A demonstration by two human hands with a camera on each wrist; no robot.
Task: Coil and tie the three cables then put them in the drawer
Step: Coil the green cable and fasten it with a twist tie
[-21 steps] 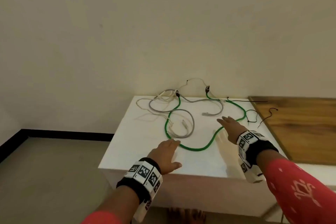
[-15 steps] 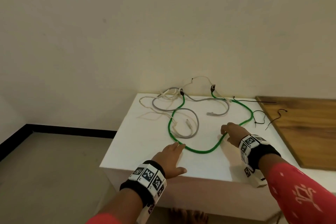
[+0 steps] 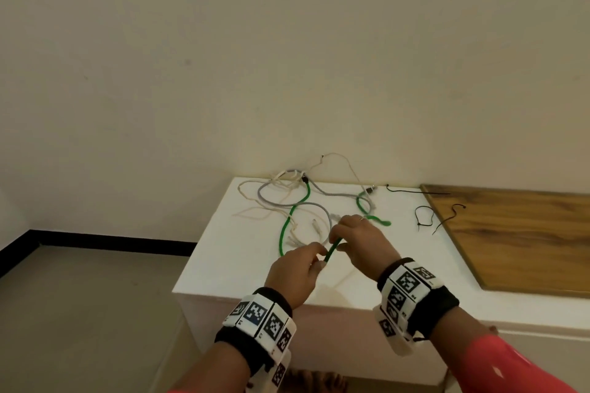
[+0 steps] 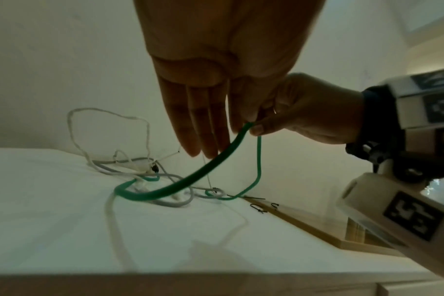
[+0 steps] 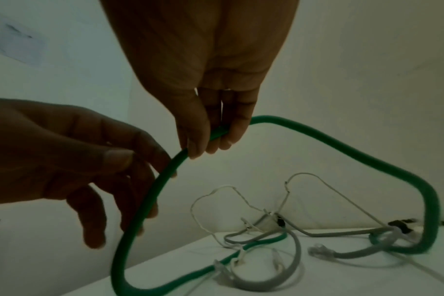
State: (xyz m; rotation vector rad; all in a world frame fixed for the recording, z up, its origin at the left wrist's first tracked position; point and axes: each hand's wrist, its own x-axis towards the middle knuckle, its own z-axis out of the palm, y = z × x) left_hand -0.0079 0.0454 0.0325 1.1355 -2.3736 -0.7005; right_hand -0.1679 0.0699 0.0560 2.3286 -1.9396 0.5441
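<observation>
The green cable (image 3: pixel 285 226) is partly lifted off the white table (image 3: pixel 242 268). Its middle hangs in the air between two hands, and both ends still lie on the table in the heap. The right hand (image 3: pixel 360 242) pinches it between thumb and fingertips (image 5: pixel 198 148), so that hand is clamped on the green cable. The left hand (image 3: pixel 297 268) is just beside it. Its fingers (image 4: pixel 203 130) hang almost straight and loose, and the cable runs past them. I cannot tell if they touch it, but they do not grip it.

The grey cable (image 3: pixel 322 210) and the thin white cable (image 3: pixel 252 201) lie mixed up with the green one near the wall. Nothing is coiled yet. So this looks like the very first step: picking one cable to start a loop.

Next, I think the left hand must take hold of the cable too. Then the green one has to be pulled free of the grey and white ones, slowly, so they do not drag along.

Some small black ties (image 3: pixel 423 217) lie to the right, by the wood board (image 3: pixel 517 233). No drawer can be seen.
</observation>
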